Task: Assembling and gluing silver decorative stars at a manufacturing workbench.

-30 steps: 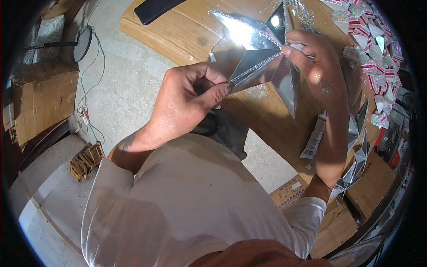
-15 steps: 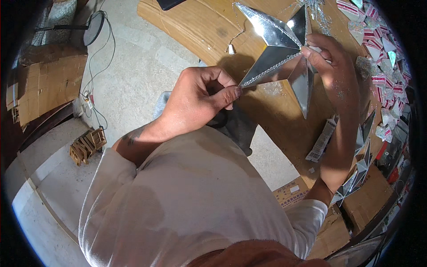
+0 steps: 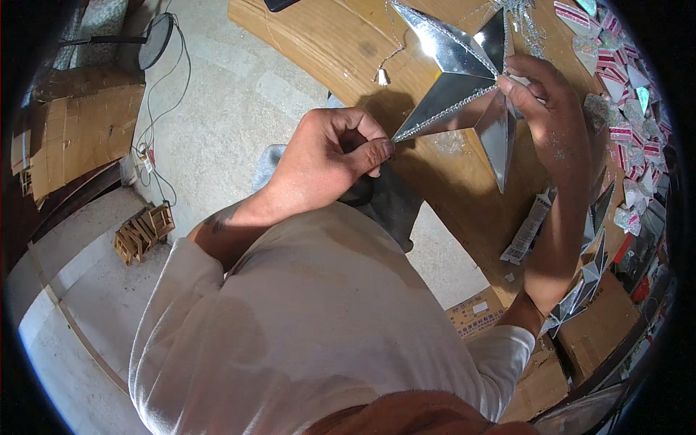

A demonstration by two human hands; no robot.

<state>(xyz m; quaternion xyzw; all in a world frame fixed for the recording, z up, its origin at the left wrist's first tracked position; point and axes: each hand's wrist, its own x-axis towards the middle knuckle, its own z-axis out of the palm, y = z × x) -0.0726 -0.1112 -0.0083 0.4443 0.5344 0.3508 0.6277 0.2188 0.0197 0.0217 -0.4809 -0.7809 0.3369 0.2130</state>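
A shiny silver five-pointed star (image 3: pixel 438 98) with raised folded faces is held tilted above the brown tabletop. A strand of small clear beads (image 3: pixel 458 106) runs along the ridge of its lower-left arm, from the centre to the tip. My left hand (image 3: pixel 326 156) is closed in a pinch at that tip, where the strand ends; its fingertips hide the very end. My right hand (image 3: pixel 547 109) grips the star from the right, thumb and fingers near its centre. Part of the star lies hidden behind the right hand.
Several striped and glittery pieces (image 3: pixel 627 134) crowd the table's right side. A white tube (image 3: pixel 528 225) lies near my right forearm. Another silver star (image 3: pixel 580 290) is beyond it. A small white bell-shaped piece (image 3: pixel 382 75) hangs on a cord. Cardboard boxes (image 3: pixel 83 141) stand left.
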